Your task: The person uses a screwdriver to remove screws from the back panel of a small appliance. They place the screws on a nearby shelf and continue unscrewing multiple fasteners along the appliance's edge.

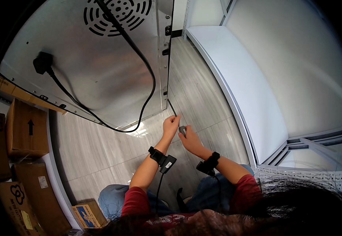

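Note:
My right hand point(192, 142) is wrapped round the grey handle of a screwdriver point(182, 130). Its long dark shaft runs up past my left hand point(171, 125), whose fingers are closed on it just beyond the handle. The tip lies close to the lower right edge of a large metal cabinet point(112, 86); whether it touches a screw there I cannot tell. Along that edge sit several small screws and dark fittings. A black power cord point(154, 78) hangs in a loop across the metal panel, its black plug point(43, 63) at the left.
Pale wood-look floor point(100, 153) lies under my hands. A white shelf point(234, 78) runs along the right. Cardboard boxes point(28, 129) stand on shelving at the left, with a smaller box point(88, 214) near my left knee. Black bands with cabled modules point(167, 163) circle my wrists.

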Motion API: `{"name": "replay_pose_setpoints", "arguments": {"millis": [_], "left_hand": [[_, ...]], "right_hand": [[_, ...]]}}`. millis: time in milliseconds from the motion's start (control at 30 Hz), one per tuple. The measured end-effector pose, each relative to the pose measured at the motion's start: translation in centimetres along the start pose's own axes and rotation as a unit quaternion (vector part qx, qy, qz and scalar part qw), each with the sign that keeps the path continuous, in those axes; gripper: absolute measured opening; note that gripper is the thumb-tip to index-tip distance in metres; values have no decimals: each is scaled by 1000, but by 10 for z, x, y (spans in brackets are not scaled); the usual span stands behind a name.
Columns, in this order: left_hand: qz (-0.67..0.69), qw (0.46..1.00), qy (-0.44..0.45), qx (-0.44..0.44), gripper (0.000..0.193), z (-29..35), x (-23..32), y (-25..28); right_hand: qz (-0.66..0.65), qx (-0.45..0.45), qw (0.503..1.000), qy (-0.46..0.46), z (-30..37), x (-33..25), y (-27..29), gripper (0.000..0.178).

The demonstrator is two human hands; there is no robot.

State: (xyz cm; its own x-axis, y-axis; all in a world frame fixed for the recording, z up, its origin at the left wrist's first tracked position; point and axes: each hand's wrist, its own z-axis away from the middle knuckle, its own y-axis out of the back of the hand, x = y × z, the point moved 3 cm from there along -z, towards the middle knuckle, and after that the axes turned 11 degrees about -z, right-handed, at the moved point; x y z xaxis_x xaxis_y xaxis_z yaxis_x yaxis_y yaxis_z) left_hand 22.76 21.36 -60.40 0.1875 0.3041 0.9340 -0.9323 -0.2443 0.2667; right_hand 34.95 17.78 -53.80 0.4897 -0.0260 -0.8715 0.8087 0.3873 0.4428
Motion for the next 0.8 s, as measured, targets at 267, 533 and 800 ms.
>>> {"name": "replay_pose_setpoints", "arguments": {"millis": [267,533,800], "left_hand": [[-18,1000,17,-1,41,-3,-23,-4],[-6,1000,14,-2,39,-7,-26,-3],[0,999,32,-24,38,-4,-20,1]], "right_hand": [[-20,-9,1000,-10,-9,23,-12,35],[-37,-3,999,-18,-18,33,-16,35],[-54,-22,997,-48,-18,26,-14,33]]}}
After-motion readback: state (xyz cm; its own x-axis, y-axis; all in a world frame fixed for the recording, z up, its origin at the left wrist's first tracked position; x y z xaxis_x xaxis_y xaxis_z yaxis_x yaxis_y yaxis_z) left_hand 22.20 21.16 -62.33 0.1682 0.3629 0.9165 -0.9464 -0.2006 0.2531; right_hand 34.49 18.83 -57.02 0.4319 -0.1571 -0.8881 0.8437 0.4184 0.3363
